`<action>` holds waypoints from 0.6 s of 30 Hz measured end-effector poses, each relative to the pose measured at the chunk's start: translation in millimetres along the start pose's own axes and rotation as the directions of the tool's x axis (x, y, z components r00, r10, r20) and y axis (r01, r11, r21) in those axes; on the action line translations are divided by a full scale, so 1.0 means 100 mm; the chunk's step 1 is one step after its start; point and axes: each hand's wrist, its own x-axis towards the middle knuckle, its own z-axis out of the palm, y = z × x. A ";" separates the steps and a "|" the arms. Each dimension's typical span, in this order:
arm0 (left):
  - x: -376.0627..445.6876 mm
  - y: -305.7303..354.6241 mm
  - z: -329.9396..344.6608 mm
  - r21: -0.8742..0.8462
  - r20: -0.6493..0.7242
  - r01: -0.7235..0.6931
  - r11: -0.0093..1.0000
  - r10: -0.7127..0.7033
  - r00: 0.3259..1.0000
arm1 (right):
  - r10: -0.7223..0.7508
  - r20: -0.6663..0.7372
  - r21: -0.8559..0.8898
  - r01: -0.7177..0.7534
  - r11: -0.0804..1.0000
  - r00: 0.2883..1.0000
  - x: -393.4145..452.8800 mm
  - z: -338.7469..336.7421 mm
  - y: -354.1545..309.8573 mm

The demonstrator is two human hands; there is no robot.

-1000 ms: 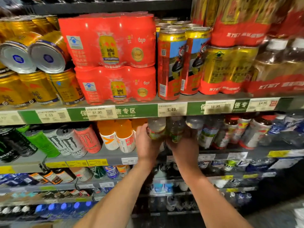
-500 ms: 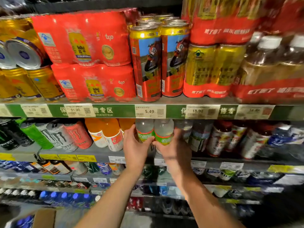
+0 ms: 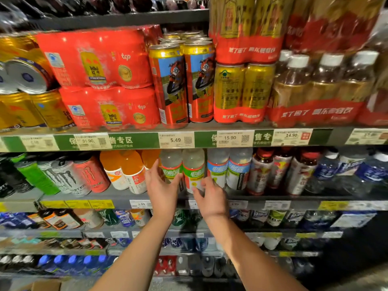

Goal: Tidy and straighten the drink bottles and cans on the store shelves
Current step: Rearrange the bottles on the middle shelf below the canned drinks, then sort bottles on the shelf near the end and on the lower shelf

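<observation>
Two clear plastic bottles with green-banded labels (image 3: 182, 171) are stood upright, side by side, on the second grey shelf (image 3: 117, 198), between the orange juice bottles (image 3: 126, 171) and the clear bottles with blue labels (image 3: 228, 171); the left one is cupped at its lower part by the left hand (image 3: 162, 189), thumb across its front; the right one is touched low on its label by the spread, loosely bent fingers of the right hand (image 3: 211, 198); whether that hand grips cannot be told; tall red-and-gold cans (image 3: 182, 82) are stood on the shelf above.
</observation>
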 end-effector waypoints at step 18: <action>-0.77 0.22 0.14 -0.294 0.320 0.008 0.956 0.090 0.943 | 0.031 -0.291 0.033 -0.022 0.999 0.956 -0.60 -0.49 0.41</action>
